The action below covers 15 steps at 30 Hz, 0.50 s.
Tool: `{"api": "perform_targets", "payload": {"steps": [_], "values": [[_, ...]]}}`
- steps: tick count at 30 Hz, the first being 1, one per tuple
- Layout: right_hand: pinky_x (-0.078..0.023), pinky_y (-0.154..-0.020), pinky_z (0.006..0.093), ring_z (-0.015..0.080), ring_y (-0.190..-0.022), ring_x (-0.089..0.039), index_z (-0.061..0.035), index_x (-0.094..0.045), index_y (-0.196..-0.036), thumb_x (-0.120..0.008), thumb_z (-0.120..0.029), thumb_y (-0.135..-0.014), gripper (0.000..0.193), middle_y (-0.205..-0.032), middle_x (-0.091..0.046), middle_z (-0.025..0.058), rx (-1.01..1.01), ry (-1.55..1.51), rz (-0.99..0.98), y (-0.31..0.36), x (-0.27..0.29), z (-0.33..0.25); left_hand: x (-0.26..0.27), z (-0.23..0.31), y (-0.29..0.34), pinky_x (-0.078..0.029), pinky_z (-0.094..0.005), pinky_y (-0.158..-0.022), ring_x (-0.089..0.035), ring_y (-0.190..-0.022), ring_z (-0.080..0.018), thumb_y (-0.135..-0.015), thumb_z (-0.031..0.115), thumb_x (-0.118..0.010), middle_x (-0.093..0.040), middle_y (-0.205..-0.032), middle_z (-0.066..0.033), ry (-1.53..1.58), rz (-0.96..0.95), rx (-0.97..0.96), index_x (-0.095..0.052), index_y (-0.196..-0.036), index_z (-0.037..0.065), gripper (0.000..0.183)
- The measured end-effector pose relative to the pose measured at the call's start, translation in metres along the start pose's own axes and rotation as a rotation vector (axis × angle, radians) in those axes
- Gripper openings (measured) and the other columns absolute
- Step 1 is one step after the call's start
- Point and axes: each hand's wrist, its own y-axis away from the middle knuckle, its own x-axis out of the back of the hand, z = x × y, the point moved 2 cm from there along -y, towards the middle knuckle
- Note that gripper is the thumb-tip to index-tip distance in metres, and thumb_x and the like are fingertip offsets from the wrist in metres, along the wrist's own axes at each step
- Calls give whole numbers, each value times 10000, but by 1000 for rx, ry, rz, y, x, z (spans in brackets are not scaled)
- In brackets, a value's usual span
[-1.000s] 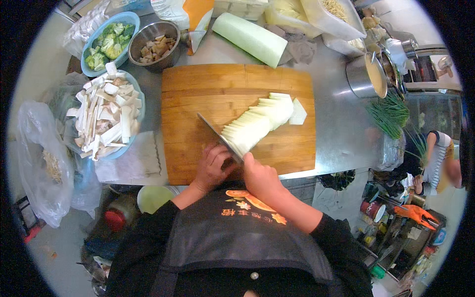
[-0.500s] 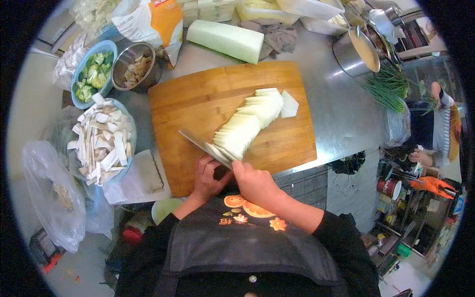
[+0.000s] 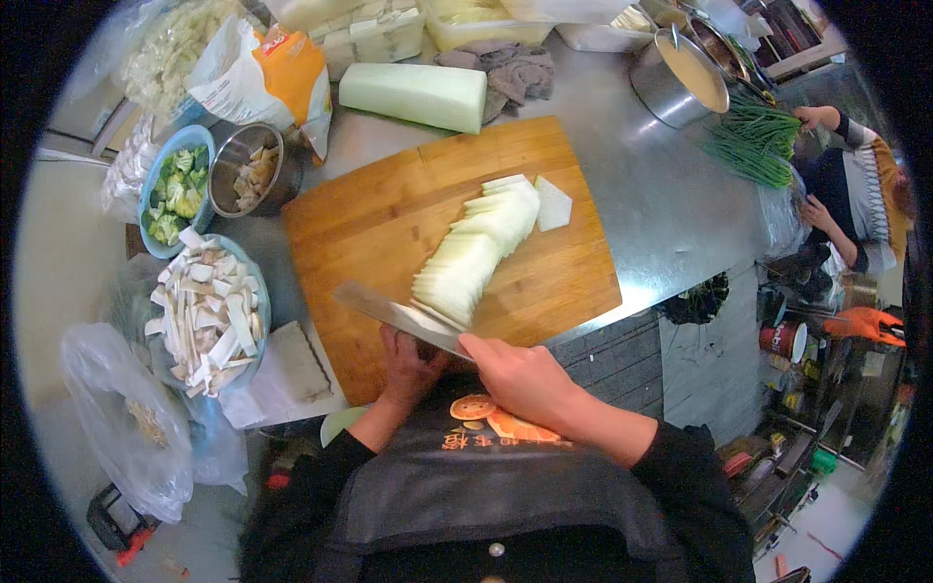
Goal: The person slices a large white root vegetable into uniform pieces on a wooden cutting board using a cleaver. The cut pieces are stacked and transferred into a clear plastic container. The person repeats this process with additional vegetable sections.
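In my right hand, fingers wrapped round its handle, is a broad-bladed kitchen knife. Its blade slants up to the left, just in front of a long overlapping row of thin, pale melon slices. My left hand is at the near edge of the wooden cutting board, its fingers curled behind the blade. The knife partly covers them, and whatever they grip is hidden. One loose slice lies beside the row's far end. A pale green, peeled melon piece rests beyond the board.
Left of the board stand a bowl of white mushroom strips, a basin of broccoli and a metal bowl. A grey cloth and a pot lie farther back. At right, another person's hand touches green stalks.
The knife has shifted slightly away from the slices, toward me. The view has turned a little. The other person's hand has come to the green stalks.
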Motion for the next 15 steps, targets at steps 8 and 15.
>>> {"api": "perform_targets", "payload": {"steps": [8,15], "values": [[-515,-495,383,280,-620,-641,-65,-497,-1175,-547,-125,-802,381,-818,-640,112,145,-169,297,27,22,9,35,24,-35,-357,-428,-939,-463,-1082,-339,-691,137,-700,-498,-1140,-180,276,-33,31,-470,-1113,20,495],[-498,-554,422,345,-648,-618,-79,-530,-1126,-589,-131,-817,319,-787,-638,169,100,-517,282,29,46,20,64,62,-100,-331,-426,-1035,-450,-1212,-285,-830,182,-560,-458,-1321,-166,1910,-448,523,-406,-1307,42,521]]}}
